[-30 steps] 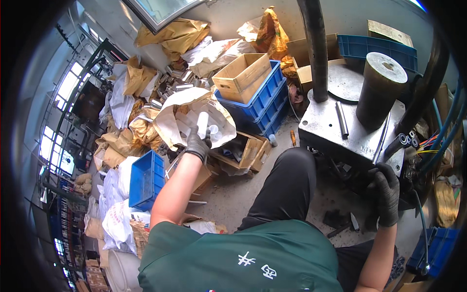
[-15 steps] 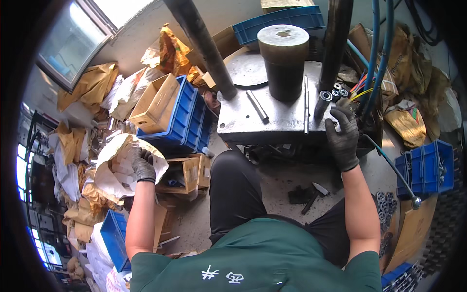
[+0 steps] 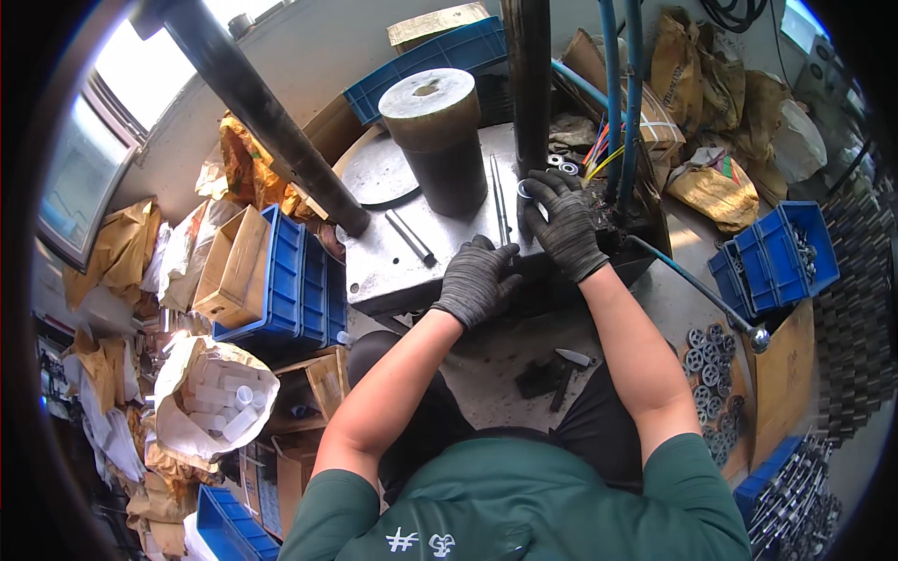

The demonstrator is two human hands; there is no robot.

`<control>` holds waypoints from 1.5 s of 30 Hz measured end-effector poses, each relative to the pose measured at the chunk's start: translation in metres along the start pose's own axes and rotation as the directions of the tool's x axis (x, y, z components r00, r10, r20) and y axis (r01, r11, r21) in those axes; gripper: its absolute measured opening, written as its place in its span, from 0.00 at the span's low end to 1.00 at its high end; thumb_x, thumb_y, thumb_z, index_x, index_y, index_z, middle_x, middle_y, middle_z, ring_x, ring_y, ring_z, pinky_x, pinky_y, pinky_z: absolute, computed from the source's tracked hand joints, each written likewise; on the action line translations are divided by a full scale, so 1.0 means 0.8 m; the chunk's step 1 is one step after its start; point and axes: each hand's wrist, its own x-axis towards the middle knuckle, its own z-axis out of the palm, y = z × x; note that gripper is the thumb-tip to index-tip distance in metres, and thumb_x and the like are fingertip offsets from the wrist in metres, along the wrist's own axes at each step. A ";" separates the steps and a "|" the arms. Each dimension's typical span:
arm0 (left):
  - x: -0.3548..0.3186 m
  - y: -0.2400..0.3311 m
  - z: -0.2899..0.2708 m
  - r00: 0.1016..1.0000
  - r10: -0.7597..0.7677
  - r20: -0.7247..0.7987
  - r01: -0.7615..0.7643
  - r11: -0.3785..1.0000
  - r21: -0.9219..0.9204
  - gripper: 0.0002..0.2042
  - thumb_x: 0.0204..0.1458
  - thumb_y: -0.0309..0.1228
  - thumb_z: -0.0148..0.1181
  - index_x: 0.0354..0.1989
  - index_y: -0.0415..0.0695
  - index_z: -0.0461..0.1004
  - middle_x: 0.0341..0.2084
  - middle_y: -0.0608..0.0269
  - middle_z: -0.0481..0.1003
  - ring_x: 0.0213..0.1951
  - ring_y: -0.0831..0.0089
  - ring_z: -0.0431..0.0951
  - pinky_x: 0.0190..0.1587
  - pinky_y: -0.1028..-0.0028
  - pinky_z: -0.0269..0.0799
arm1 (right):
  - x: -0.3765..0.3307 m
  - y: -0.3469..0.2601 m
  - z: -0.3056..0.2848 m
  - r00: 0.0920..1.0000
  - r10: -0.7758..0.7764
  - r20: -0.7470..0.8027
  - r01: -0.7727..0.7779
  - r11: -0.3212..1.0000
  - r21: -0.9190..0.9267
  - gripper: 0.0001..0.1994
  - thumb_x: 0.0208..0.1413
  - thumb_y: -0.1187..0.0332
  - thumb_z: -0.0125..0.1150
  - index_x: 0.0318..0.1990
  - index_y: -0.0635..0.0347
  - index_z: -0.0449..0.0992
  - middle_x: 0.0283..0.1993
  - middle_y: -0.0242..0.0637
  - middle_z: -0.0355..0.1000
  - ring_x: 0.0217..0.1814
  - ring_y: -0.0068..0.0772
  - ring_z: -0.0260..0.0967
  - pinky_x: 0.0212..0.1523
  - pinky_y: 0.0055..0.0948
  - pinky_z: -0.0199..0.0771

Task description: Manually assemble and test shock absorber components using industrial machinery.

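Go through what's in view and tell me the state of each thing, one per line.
Left hand: gloved, resting at the metal plate's front edge.
Right hand: gloved, fingers on a small metal ring.
Metal cylinder: upright on the plate.
Two thin rods: lying flat.
Paper sack: open, white tubes inside.
Blue crate: open.

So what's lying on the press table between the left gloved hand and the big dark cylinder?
In the head view, a thin metal rod lies on the steel table between the left hand and the cylinder; a shorter, thicker pin lies to its left.
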 end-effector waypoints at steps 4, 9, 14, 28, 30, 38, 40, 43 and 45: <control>0.002 -0.002 0.043 0.988 -0.133 -0.076 0.132 0.991 -0.026 0.19 0.54 0.37 0.70 0.52 0.44 0.75 0.42 0.47 0.75 0.42 0.48 0.79 0.47 0.56 0.78 | -0.004 0.001 -0.012 0.998 -0.012 -0.055 0.018 0.995 0.098 0.16 0.53 0.70 0.71 0.50 0.53 0.84 0.58 0.35 0.80 0.65 0.47 0.70 0.67 0.47 0.68; -0.048 0.000 0.070 0.917 -0.367 -0.156 0.313 0.905 -0.289 0.17 0.55 0.33 0.66 0.47 0.38 0.69 0.34 0.49 0.76 0.33 0.48 0.79 0.40 0.56 0.78 | -0.011 -0.018 -0.038 0.981 0.108 -0.164 -0.066 0.968 0.242 0.14 0.58 0.71 0.69 0.52 0.56 0.83 0.52 0.40 0.80 0.57 0.42 0.75 0.59 0.39 0.74; -0.073 0.004 0.084 0.829 -0.380 0.410 0.406 -0.096 -0.909 0.13 0.64 0.38 0.60 0.51 0.46 0.69 0.28 0.62 0.75 0.23 0.67 0.77 0.25 0.68 0.75 | -0.037 -0.005 -0.042 0.840 0.542 0.010 -0.414 0.629 0.657 0.12 0.68 0.66 0.66 0.54 0.62 0.80 0.47 0.34 0.79 0.46 0.22 0.79 0.48 0.24 0.79; -0.104 0.044 0.080 0.989 -0.127 0.079 0.109 0.245 -0.963 0.08 0.69 0.32 0.57 0.51 0.44 0.71 0.20 0.71 0.68 0.19 0.82 0.68 0.23 0.76 0.67 | -0.063 -0.034 -0.087 0.689 0.621 0.374 -0.330 -0.191 0.924 0.20 0.68 0.71 0.56 0.65 0.62 0.67 0.56 0.45 0.75 0.58 0.50 0.79 0.59 0.47 0.82; -0.113 0.045 0.081 0.991 -0.088 0.105 0.127 0.304 -0.944 0.08 0.68 0.30 0.58 0.52 0.44 0.72 0.21 0.70 0.69 0.20 0.82 0.70 0.24 0.76 0.68 | -0.050 -0.054 -0.105 0.755 0.570 0.323 -0.292 -0.149 0.945 0.21 0.69 0.73 0.53 0.68 0.62 0.64 0.57 0.44 0.74 0.65 0.52 0.75 0.65 0.45 0.80; -0.109 0.056 0.086 0.989 0.011 0.148 0.135 0.354 -0.925 0.09 0.67 0.29 0.58 0.52 0.44 0.72 0.21 0.70 0.71 0.20 0.83 0.72 0.24 0.76 0.69 | -0.038 -0.081 -0.149 0.766 0.623 0.160 -0.152 -0.067 0.986 0.20 0.69 0.70 0.56 0.65 0.66 0.68 0.56 0.42 0.74 0.57 0.38 0.79 0.64 0.38 0.80; -0.107 0.055 0.089 0.991 0.029 0.134 0.114 0.370 -0.922 0.09 0.67 0.29 0.58 0.52 0.44 0.72 0.20 0.70 0.71 0.20 0.83 0.71 0.24 0.76 0.69 | -0.043 -0.081 -0.158 0.779 0.611 0.140 -0.184 0.010 0.983 0.17 0.69 0.70 0.57 0.62 0.66 0.72 0.56 0.46 0.76 0.56 0.38 0.79 0.63 0.38 0.81; -0.106 0.051 0.093 0.995 0.063 0.075 0.041 0.434 -0.900 0.09 0.66 0.28 0.58 0.52 0.43 0.72 0.20 0.69 0.71 0.21 0.81 0.72 0.26 0.75 0.70 | -0.057 -0.096 -0.171 0.750 0.659 0.049 -0.184 0.138 0.973 0.19 0.70 0.62 0.63 0.62 0.64 0.75 0.58 0.49 0.79 0.55 0.42 0.81 0.61 0.39 0.81; -0.107 0.041 0.102 0.986 0.159 -0.053 -0.134 0.561 -0.817 0.09 0.66 0.28 0.58 0.52 0.42 0.73 0.22 0.67 0.72 0.23 0.77 0.74 0.30 0.72 0.72 | -0.070 -0.118 -0.178 0.747 0.664 0.031 -0.194 0.173 0.966 0.18 0.70 0.63 0.62 0.62 0.62 0.75 0.54 0.40 0.80 0.51 0.29 0.76 0.59 0.29 0.80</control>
